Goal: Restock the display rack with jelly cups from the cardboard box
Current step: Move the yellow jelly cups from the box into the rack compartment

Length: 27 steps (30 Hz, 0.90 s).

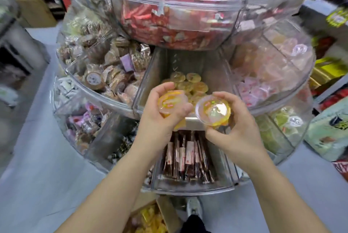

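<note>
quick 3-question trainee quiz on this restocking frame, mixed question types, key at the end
1. True or false: both the left hand and the right hand hold a jelly cup.
2. Which compartment do the hands hover at? A) red-wrapper bin on the top tier B) middle-tier compartment partly filled with yellow cups C) brown stick packets on the bottom tier
3. Where is the cardboard box?

Key
1. True: the left grips one yellow jelly cup, the right another jelly cup.
2. B
3. On the floor below the display rack, near the person's shoe.
</note>
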Motion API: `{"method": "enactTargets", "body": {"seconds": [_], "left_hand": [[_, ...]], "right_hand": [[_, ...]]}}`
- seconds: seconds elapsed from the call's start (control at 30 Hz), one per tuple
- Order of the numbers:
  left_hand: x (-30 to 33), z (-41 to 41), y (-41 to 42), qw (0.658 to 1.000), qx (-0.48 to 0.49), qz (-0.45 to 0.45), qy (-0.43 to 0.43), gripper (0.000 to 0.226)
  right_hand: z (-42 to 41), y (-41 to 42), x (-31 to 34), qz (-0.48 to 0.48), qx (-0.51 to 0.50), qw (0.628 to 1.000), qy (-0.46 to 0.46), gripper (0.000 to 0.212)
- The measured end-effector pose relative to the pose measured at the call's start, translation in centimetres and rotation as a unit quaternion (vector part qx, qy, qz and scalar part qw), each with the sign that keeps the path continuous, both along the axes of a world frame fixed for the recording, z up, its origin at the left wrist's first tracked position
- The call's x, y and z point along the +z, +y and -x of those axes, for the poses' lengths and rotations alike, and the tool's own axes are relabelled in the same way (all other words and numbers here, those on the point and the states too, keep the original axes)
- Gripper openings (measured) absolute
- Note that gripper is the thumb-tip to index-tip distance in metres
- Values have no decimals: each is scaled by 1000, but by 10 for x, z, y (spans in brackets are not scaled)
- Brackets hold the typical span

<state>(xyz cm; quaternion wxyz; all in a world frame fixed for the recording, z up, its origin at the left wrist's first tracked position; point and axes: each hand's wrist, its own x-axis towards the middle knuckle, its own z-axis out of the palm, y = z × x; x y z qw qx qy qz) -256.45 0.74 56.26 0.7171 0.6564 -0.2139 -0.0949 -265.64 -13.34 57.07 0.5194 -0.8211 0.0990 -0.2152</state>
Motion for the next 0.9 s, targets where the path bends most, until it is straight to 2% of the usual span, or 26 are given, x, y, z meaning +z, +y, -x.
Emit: {"method": "enactTargets", "body": {"seconds": [0.1, 0.23, 0.4, 0.47, 0.57, 0.67, 0.73, 0.83, 0.9], "left_hand": [[-3, -40, -26, 999, 45, -22, 2, 68], [-20, -90, -56, 994, 40, -100, 2, 70], [-26, -108, -58, 979, 62, -177, -75, 87], [-24, -113, -58, 970, 82, -206, -100, 82], [-21, -118, -58, 968, 89, -210, -109, 59], [-22, -121, -57, 983, 66, -159, -64, 58], [-27, -121, -57, 987, 41, -156, 1, 61], [-38, -124, -58, 977, -20, -137, 159, 66], [-40, -127, -60, 967, -34, -160, 197, 71]], "right_hand": [[-42, -32, 7, 17, 38, 999, 12, 62], [-102, -74, -6, 14, 84, 994, 62, 70], [-125, -78, -21, 10, 77, 992, 97, 68], [-132, -77, -23, 8, 62, 994, 87, 60], [-136, -72, -25, 3, 36, 996, 76, 47], [-138, -69, -28, -9, 21, 994, 110, 44], [-140, -68, -32, -21, 14, 991, 134, 43], [-143, -71, -37, -69, 17, 979, 192, 52], [-143, -74, -39, -96, 16, 972, 216, 52]]}}
